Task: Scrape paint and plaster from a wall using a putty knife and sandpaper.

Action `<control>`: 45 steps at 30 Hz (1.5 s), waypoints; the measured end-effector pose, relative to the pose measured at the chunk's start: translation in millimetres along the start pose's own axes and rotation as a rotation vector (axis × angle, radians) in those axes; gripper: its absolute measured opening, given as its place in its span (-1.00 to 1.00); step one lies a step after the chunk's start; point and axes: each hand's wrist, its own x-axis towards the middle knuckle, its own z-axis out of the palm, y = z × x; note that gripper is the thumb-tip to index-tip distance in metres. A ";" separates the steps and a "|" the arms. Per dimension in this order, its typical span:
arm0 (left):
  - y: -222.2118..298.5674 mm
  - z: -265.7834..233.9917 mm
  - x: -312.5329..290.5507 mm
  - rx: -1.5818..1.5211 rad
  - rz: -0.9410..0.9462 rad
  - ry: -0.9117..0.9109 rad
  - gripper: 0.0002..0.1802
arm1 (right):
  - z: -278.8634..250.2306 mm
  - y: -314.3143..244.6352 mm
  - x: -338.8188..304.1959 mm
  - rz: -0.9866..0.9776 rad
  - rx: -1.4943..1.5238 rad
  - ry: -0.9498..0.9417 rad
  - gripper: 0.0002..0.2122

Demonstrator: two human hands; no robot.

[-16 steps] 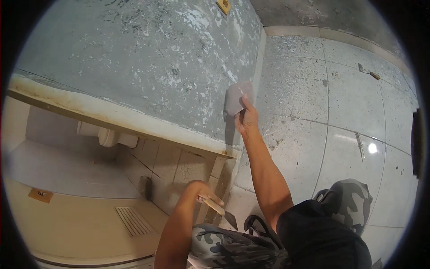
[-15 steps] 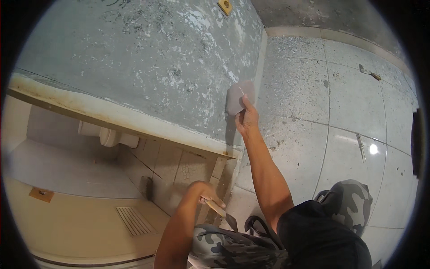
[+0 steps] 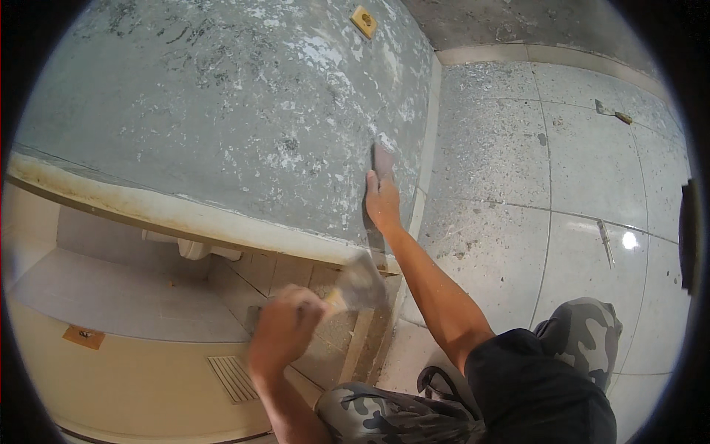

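My right hand [image 3: 383, 203] reaches up to the lower part of the grey patchy wall [image 3: 244, 148]. Its fingers are closed round a flat pinkish-grey piece of sandpaper [image 3: 383, 157], seen nearly edge-on against the wall; the hand hides its lower end. Lower down, in front of the doorway, my left hand [image 3: 285, 329] grips a scraper [image 3: 360, 285] by its yellowish handle. The wide blade is smeared by motion and points up and to the right, beside the corner of the door frame.
A yellow socket plate [image 3: 363, 22] is on the wall. On the dusty tiled floor [image 3: 488, 251] lie another scraper [image 3: 614, 112] and a thin pale tool [image 3: 606, 243]. At left is a cream door [image 3: 148, 377], with a white toilet [image 3: 194, 248] beyond the doorway.
My left hand has risen with the scraper, whose blade has swung from pointing down to pointing up. My right hand has shifted left, and the sandpaper has turned from face-on to edge-on.
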 end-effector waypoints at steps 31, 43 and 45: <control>26.6 0.0 33.9 -0.228 -0.105 1.151 -0.72 | -20.0 38.6 -54.6 0.307 -0.023 -0.201 -0.64; 18.0 -0.2 33.6 -0.295 -0.178 1.203 -0.75 | -27.9 -10.6 -94.8 0.275 0.241 -0.118 -0.64; 16.4 11.4 46.4 -0.338 -0.074 1.123 -0.75 | -20.4 77.5 -83.1 0.191 -0.038 0.043 -0.64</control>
